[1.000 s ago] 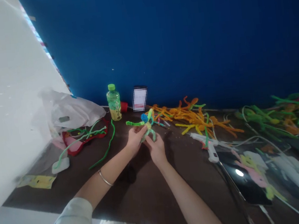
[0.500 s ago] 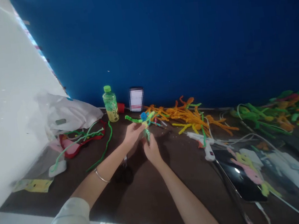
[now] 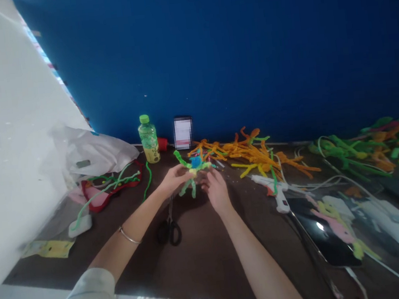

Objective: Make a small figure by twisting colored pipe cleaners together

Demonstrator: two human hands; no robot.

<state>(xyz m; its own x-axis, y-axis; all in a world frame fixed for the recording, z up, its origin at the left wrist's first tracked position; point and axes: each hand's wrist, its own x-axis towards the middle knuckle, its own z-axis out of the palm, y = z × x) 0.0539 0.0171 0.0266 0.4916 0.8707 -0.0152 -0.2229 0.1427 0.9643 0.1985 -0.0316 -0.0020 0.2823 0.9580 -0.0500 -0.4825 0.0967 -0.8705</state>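
A small fuzzy figure [image 3: 195, 163] with a blue top, yellow middle and green limbs is between my hands, over the dark table. My left hand [image 3: 174, 179] grips its left side at the yellow part, fingers pinched. At its right side is my right hand [image 3: 216, 188], with bent fingers slightly apart and close to the figure's right limb; no firm hold shows. One green limb points up to the left, and two pale green ones hang down. Black-handled scissors [image 3: 172, 231] lie on the table below my left hand.
Behind are a green-capped bottle [image 3: 149, 143] and an upright phone [image 3: 183, 132]. Orange fuzzy stems [image 3: 253, 152], a white glue gun [image 3: 279, 198] and a dark tablet [image 3: 324, 236] lie to the right. A white plastic bag [image 3: 96, 153] and green stems are at the left.
My right hand has moved right and loosened from the figure's lower part. The figure has turned more upright, with its legs now showing. The scissors are more visible.
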